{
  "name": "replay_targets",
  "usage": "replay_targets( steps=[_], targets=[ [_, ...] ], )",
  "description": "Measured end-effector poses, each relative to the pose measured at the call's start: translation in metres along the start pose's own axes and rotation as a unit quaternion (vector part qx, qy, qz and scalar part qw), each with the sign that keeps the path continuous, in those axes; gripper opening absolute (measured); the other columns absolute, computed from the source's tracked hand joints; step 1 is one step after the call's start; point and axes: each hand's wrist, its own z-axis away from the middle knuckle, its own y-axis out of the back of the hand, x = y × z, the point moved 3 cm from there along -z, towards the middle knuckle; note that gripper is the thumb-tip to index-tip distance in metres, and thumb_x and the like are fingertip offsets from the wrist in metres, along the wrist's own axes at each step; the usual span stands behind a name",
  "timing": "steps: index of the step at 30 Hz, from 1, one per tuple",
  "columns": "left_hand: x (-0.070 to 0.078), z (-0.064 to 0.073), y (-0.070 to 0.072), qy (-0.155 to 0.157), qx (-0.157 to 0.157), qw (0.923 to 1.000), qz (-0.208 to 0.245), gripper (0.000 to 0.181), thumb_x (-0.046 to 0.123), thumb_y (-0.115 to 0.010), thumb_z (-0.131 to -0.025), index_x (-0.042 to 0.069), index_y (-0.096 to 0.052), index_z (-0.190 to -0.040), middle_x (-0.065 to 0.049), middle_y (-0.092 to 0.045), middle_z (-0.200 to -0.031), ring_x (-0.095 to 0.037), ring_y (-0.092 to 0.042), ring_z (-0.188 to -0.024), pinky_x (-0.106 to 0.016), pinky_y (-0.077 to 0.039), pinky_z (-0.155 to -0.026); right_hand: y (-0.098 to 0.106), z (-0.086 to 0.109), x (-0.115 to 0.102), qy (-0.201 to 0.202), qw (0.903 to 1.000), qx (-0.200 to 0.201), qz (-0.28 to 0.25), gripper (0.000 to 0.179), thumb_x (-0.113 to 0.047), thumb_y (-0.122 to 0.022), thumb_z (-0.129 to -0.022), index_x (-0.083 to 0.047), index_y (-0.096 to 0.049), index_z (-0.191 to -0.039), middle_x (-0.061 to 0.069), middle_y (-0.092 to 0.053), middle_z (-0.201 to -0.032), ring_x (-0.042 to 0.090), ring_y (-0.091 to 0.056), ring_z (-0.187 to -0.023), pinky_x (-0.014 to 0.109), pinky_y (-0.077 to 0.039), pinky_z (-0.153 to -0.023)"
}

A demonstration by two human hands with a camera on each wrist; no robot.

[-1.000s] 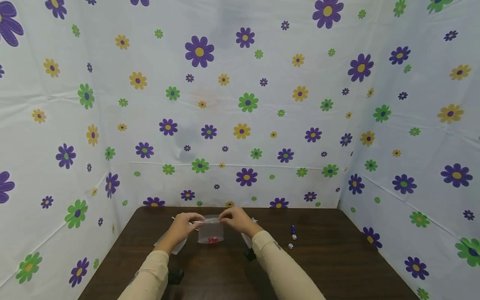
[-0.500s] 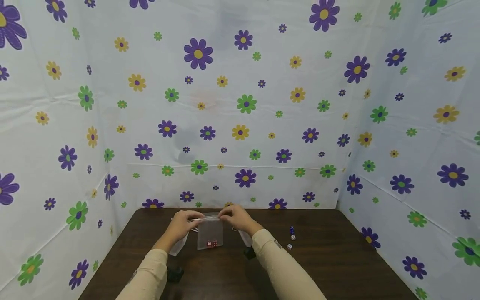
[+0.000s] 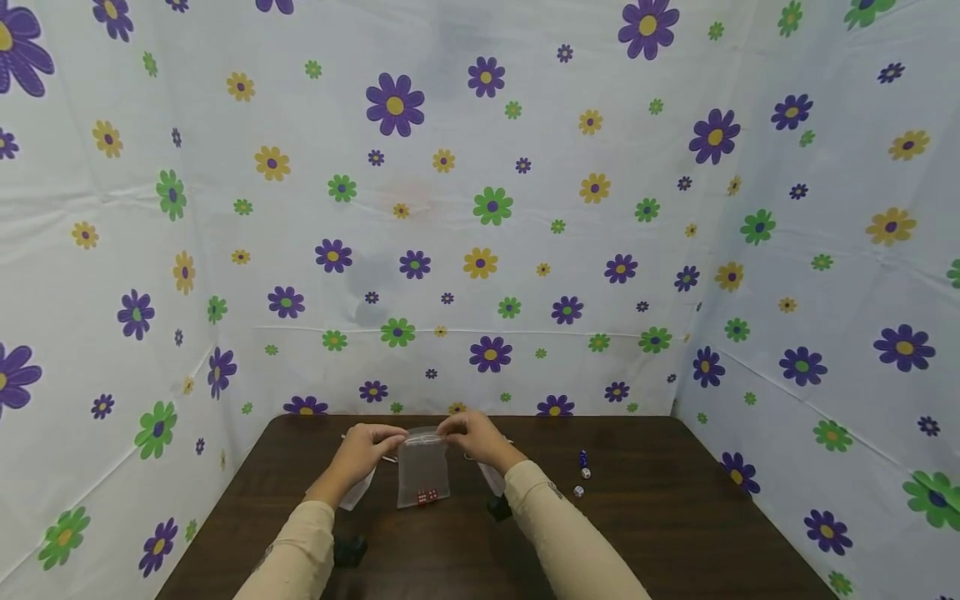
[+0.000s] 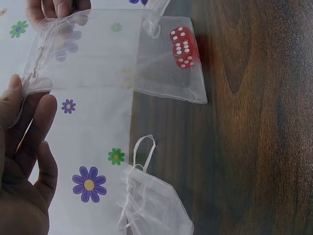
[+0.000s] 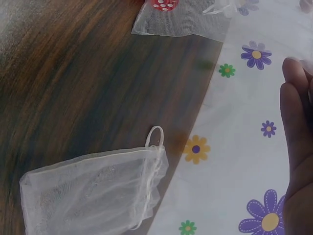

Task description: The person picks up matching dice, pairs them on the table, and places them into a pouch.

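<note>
Evidently, the left hand (image 3: 360,454) and the right hand (image 3: 478,437) each pinch one side of a sheer bag's (image 3: 422,467) mouth, so it hangs between them. The red dice (image 3: 423,497) lie at its bottom, probably by their own weight. A second bag (image 4: 159,203) and a third bag (image 5: 88,196) rest on the table (image 3: 637,542), one near each hand, seemingly for easy reach.

PLACE: screened-off corner, apparently indoors | flower-print sheets (image 3: 442,233) as walls | wood-grain table (image 3: 675,533)
</note>
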Motion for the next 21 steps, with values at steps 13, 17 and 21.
replay_targets(
  steps=[13, 17, 21],
  targets=[
    [-0.012, 0.003, 0.002, 0.064, 0.017, 0.996, 0.059, 0.028, 0.015, -0.067, -0.099, 0.001, -0.072, -0.122, -0.009, -0.076, -0.096, -0.031, -0.071, -0.079, -0.045, -0.058, -0.07, -0.003, -0.001, 0.006, -0.034, 0.9974, 0.001, -0.063, 0.022, 0.0, -0.066, -0.096, -0.002, -0.073, -0.117, 0.005, -0.077, -0.093, 0.035, -0.074, -0.091, 0.038, -0.056, -0.084],
    [-0.014, 0.004, 0.001, 0.08, 0.017, 0.9937, 0.077, 0.029, 0.014, -0.066, -0.1, -0.001, -0.07, -0.124, -0.009, -0.076, -0.093, -0.026, -0.072, -0.077, -0.046, -0.059, -0.073, -0.001, 0.0, 0.008, -0.042, 0.9959, 0.0, -0.08, 0.017, -0.001, -0.066, -0.096, -0.001, -0.075, -0.11, 0.006, -0.077, -0.09, 0.036, -0.074, -0.091, 0.047, -0.056, -0.088],
    [-0.016, 0.006, -0.001, 0.097, 0.013, 0.9888, 0.112, 0.03, 0.011, -0.063, -0.101, -0.005, -0.068, -0.125, -0.012, -0.076, -0.092, -0.031, -0.074, -0.082, -0.046, -0.059, -0.076, 0.0, 0.0, 0.008, -0.045, 0.9939, -0.003, -0.101, 0.016, 0.001, -0.066, -0.096, 0.0, -0.075, -0.109, 0.009, -0.077, -0.091, 0.027, -0.075, -0.085, 0.055, -0.054, -0.09]
  ],
)
